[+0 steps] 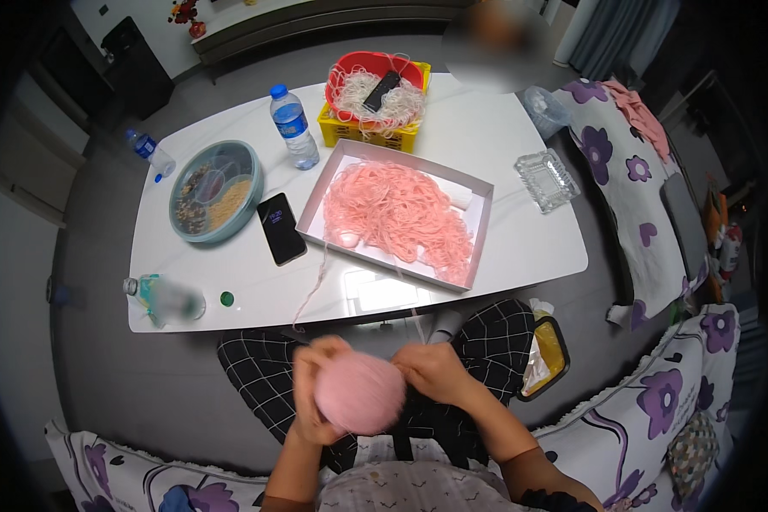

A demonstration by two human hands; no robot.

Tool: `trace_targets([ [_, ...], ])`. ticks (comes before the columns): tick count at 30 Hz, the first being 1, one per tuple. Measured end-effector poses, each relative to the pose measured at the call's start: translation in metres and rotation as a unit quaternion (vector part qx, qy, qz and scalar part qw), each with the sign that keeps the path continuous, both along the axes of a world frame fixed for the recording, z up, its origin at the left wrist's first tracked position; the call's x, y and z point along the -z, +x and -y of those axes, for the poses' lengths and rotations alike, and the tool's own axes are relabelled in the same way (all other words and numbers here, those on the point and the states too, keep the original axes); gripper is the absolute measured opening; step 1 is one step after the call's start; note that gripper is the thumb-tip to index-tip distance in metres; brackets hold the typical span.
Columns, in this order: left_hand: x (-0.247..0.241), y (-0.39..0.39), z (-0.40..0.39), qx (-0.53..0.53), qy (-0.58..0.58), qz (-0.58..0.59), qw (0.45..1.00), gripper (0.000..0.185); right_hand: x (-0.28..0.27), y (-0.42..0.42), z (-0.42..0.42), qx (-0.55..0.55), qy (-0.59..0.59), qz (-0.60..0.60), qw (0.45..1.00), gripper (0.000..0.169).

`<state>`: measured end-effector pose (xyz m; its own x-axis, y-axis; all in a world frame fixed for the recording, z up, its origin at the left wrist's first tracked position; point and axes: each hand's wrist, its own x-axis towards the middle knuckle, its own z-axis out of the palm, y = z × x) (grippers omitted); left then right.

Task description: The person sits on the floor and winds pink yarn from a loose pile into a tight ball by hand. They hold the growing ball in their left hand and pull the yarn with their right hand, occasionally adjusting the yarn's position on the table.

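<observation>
A round ball of pink yarn (360, 393) rests in my left hand (310, 390), its fingers curled around the ball's left side above my lap. My right hand (436, 372) pinches a strand of yarn (417, 324) close to the ball's right side. This strand runs up over the table's near edge towards a shallow cardboard box lid (483, 233). Inside the lid lies a loose, tangled heap of pink yarn (390, 211). Another pale pink strand (312, 293) hangs from the lid's left part down to the table edge. Motion slightly blurs the ball.
On the white table (518, 243) are a smartphone (281, 228), a lidded snack tray (216, 192), a water bottle (294, 128) and a glass ashtray (546, 180). Behind the lid, a red basket (339, 70) holds white yarn and a remote (381, 91). A bin (546, 358) stands by my right knee.
</observation>
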<state>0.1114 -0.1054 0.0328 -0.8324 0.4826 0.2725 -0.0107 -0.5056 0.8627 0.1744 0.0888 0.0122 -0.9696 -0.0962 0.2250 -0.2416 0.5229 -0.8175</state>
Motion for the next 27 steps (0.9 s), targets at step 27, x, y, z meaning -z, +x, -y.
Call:
trace_targets([
  [27, 0.007, -0.025, -0.042, -0.233, -0.171, 0.000, 0.957, 0.073, -0.036, 0.016, -0.007, 0.012, -0.110, 0.038, 0.993, 0.010],
])
